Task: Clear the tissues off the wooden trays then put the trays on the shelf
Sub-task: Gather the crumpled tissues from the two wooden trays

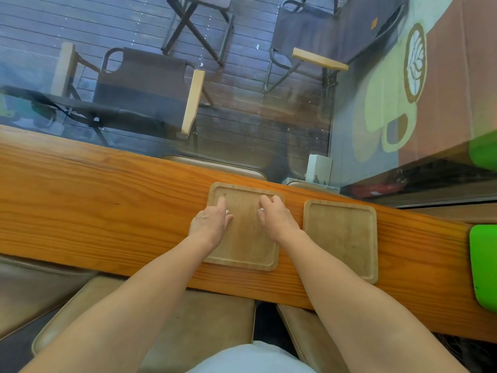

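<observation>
1. Resting side by side on a long wooden desk (107,200) are two square wooden trays.
2. Both hands are over the left tray (243,238).
3. The left hand (211,224) has its fingers curled, pinching a small white tissue scrap (227,211).
4. The right hand (277,219), likewise curled, pinches another white scrap (261,209).
5. The right tray (341,238) lies bare just beside.

A long wooden tabletop (107,200) is seen before a window; folding chairs (139,95) are seen outside, cushioned stools (209,313) below.
</observation>
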Motion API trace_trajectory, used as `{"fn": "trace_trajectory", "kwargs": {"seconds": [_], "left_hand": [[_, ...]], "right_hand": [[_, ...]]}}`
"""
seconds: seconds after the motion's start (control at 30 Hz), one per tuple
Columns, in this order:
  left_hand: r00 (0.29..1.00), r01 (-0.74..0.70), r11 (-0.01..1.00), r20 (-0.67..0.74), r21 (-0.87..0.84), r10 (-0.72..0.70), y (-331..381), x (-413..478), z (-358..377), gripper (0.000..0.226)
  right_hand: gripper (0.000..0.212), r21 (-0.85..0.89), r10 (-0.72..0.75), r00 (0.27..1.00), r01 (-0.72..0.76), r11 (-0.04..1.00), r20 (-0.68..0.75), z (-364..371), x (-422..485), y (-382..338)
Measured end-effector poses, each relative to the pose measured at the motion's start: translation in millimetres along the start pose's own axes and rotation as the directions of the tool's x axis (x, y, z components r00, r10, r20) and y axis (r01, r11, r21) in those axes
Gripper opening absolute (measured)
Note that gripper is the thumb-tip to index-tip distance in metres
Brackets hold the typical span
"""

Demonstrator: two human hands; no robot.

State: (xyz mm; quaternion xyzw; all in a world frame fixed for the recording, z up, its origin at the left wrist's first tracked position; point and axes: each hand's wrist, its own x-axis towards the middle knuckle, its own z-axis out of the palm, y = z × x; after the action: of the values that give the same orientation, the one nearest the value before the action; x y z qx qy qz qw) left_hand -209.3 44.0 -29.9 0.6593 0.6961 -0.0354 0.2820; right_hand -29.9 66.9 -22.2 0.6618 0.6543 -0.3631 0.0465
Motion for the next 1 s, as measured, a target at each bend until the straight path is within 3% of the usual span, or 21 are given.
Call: {"fn": "trace_trajectory", "kwargs": {"seconds": [0.2, 0.4, 0.5, 0.57, 0.63, 0.77, 0.87, 1.0], "left_hand": [[0.994, -0.040, 0.996, 0.100, -0.078, 0.048, -4, -6, 4, 0.017], [0.987, 0.025, 0.990, 0.161, -0.139, -0.003, -2, -21, 0, 0.027], [0.969, 0.137, 0.975, 0.226, -0.173, -0.096, -5, -18, -3, 0.032], [0.985, 0.013, 0.967, 0.168, -0.256, 0.031, 44, -63, -27, 0.034], [0.985, 0.028, 0.946, 0.170, -0.323, 0.029, 46, -57, -29, 0.035], [0.975, 0.101, 0.906, 0.221, -0.411, -0.008, 54, -66, -22, 0.026], [0.982, 0.012, 0.904, 0.176, -0.428, 0.071, 92, -93, -26, 0.019], [0.961, -0.187, 0.926, 0.135, -0.327, 0.241, 153, -136, -17, 0.029]], "right_hand": [[0.004, 0.082, 0.107, 0.994, -0.105, 0.991, -0.008, -1, -12, -3], [0.009, 0.102, 0.209, 0.978, -0.209, 0.973, 0.006, -7, -35, -3], [0.015, 0.119, 0.227, 0.972, -0.232, 0.965, 0.054, -9, -33, -8], [0.022, 0.230, 0.272, 0.958, -0.245, 0.942, -0.092, -40, -108, 11], [0.031, 0.228, 0.262, 0.961, -0.238, 0.944, -0.084, -40, -104, 14], [0.027, 0.233, 0.258, 0.966, -0.252, 0.939, 0.005, -35, -126, 19], [0.027, 0.260, 0.240, 0.970, -0.224, 0.939, -0.032, -45, -166, 34], [0.038, 0.278, 0.237, 0.962, -0.193, 0.941, -0.135, -52, -239, 70]]}}
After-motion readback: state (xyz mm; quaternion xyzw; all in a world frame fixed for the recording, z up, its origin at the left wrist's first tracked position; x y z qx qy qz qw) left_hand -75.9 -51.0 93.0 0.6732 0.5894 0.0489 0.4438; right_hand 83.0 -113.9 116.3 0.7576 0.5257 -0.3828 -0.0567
